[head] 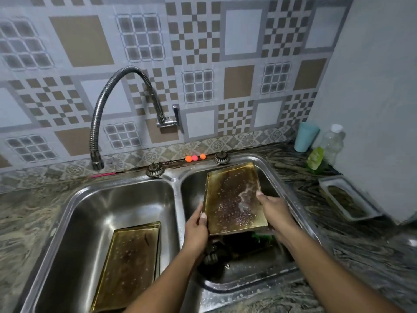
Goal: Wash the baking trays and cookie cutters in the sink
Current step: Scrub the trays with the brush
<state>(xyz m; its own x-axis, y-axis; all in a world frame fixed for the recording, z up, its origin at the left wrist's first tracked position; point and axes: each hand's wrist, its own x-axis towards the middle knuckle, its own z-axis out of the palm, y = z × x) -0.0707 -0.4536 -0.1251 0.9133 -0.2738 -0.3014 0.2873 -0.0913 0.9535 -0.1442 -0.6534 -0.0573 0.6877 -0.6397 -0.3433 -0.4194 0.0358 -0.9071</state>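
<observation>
A gold baking tray [232, 197], browned and wet with suds, is held tilted over the right sink basin [277, 175]. My left hand [195, 229] grips its left edge, thumb on the rim. My right hand [274, 208] holds its right edge, thumb on the inner face. A second gold tray [129, 265] leans inside the left sink basin [90, 213]. Dark items, possibly cookie cutters [214, 251], and something green [264, 237] lie under the held tray, mostly hidden.
A flexible metal faucet [101, 114] hangs over the left basin's back edge, its valve [168, 120] on the tiled wall. On the right counter stand a blue cup [305, 136], a clear bottle [332, 143], a green soap pouch [316, 158] and a white rectangular dish [349, 199].
</observation>
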